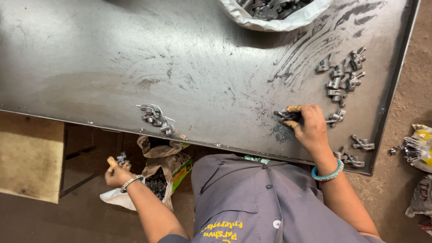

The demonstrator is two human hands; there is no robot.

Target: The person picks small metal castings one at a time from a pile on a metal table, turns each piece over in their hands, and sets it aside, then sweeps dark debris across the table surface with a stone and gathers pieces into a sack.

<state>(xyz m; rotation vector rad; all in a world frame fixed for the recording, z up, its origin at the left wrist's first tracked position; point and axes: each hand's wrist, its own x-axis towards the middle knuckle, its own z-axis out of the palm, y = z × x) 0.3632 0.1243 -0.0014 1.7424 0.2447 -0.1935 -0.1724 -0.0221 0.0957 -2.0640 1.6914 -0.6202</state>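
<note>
Two hands are at work over a grey steel table (180,54). At centre right of the frame, the right hand (310,128) presses its bent fingers onto a small metal part (284,116) lying on the tabletop. At lower left, below the table edge, the left hand (118,173) is closed around another metal part (121,157), beside an open sack of parts (157,180) on the floor. Loose metal clips (342,76) lie clustered at upper right, a smaller bunch (155,117) near the front edge, and a white bag (274,15) at top centre.
</note>
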